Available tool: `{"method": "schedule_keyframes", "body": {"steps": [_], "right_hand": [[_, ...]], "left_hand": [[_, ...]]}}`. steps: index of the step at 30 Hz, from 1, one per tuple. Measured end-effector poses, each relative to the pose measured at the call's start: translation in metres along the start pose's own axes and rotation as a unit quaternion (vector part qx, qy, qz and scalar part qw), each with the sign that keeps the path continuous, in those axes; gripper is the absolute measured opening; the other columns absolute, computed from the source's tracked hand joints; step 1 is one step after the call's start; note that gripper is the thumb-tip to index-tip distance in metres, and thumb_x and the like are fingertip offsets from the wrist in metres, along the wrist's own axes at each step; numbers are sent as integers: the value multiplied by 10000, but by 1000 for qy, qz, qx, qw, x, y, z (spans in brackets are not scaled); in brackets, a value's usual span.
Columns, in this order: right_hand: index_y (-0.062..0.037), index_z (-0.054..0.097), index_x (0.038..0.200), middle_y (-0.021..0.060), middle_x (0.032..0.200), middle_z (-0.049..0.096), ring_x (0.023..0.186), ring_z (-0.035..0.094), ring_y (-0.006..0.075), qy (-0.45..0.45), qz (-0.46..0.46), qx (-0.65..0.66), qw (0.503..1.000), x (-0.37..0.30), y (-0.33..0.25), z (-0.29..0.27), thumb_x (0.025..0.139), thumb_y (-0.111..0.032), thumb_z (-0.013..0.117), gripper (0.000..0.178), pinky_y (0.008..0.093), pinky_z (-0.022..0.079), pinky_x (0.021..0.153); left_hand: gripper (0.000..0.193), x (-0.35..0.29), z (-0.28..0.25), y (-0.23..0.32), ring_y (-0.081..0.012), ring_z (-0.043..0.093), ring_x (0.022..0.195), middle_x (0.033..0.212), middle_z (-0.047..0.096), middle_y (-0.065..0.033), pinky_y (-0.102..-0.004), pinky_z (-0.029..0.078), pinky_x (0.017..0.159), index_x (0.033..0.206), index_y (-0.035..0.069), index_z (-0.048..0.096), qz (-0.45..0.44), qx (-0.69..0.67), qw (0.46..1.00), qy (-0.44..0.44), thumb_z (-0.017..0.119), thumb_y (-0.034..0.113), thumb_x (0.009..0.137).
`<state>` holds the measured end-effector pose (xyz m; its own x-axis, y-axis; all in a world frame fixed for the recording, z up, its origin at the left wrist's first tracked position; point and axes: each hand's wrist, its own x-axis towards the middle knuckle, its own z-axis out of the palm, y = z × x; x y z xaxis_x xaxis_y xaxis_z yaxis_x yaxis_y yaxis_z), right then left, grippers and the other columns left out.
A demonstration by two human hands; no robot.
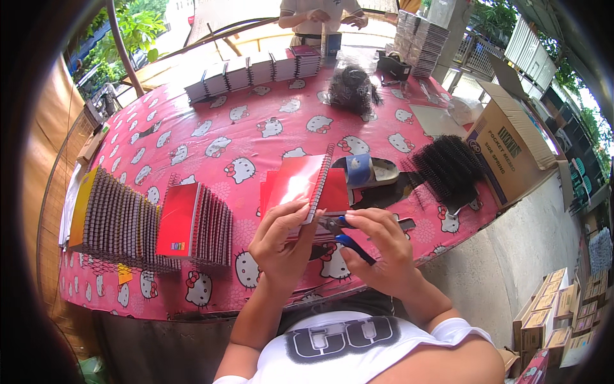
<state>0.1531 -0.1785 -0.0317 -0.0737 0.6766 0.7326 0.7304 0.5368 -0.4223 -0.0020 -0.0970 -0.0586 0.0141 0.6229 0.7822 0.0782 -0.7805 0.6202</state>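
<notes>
My left hand (279, 238) is closed around the lower end of a red spiral notebook (289, 184), which is tilted up with its wire coil along the right side. In my right hand (385, 246) is a pair of blue-handled pliers (355, 249), its handles spread apart. The metal jaws are close to the coil's lower end; whether they touch the wire, I cannot tell. Beneath the held notebook lie more red notebooks (337, 192) on the table. Just beyond them sits a blue and grey slipper (364, 171).
The pink cat-print tablecloth (217, 153) bears notebook stacks at left, one yellow-topped (87, 208), one red-topped (181, 217). Black wire coils (448, 169) lie right, beside an open carton (511, 141). A notebook row (249, 72) and bagged coils (354, 89) stand farther off, near another person (320, 16).
</notes>
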Motion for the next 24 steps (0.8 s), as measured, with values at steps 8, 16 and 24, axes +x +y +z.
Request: {"method": "schedule_keyframes", "body": {"steps": [8, 16, 24], "right_hand": [[75, 582, 1135, 142, 1070, 652, 906, 644, 173, -157, 397, 712, 557, -18, 33, 15, 938, -160, 598, 307, 309, 534, 782], [-4, 615, 1119, 170, 1103, 640, 1033, 619, 289, -152, 186, 35, 970, -67, 58, 6, 788, -223, 738, 416, 395, 470, 908], [-82, 608, 1183, 180, 1245, 566, 1107, 556, 335, -111, -28, -40, 993, 17, 9, -16, 757, -216, 752, 469, 469, 419, 967]], "left_hand": [[154, 11, -13, -1, -262, 681, 819, 877, 677, -158, -326, 543, 727, 844, -30, 653, 131, 61, 989, -39, 713, -114, 730], [162, 47, -136, 2, -248, 644, 979, 1055, 658, -174, -329, 555, 785, 945, 47, 549, -19, -146, 952, 269, 686, 35, 859], [213, 66, -161, 50, -240, 630, 825, 895, 685, -125, -330, 493, 740, 923, -7, 661, 192, 337, 922, 5, 758, 10, 734]]}}
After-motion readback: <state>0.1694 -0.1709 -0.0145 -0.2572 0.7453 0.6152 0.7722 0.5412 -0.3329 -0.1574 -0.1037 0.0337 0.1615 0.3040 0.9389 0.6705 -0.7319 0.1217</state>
